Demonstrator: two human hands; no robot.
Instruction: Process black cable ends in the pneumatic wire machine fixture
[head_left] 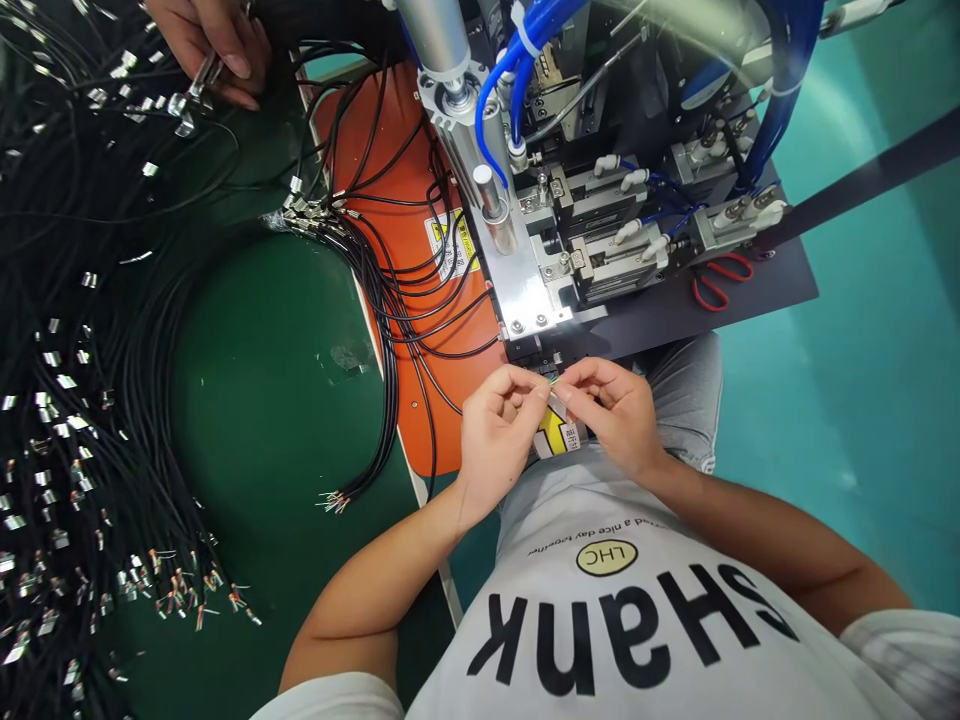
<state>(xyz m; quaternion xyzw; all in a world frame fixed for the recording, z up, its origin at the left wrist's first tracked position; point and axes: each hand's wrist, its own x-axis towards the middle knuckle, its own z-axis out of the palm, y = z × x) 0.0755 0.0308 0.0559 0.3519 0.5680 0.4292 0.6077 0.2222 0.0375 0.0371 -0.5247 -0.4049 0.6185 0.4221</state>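
Observation:
My left hand and my right hand meet in front of my chest, just below the front edge of a small press machine. Both pinch the same small cable end, whose thin coloured wires show between the fingertips. A yellow and white label lies under the hands. A bundle of black cables drapes over the orange mat to my left, its stripped ends resting on the green table.
Piles of black cables with metal clips cover the table's left side. Another person's hand holds clips at the top left. Red-handled scissors lie on the machine's dark base. Blue air hoses rise above it. Teal floor is at the right.

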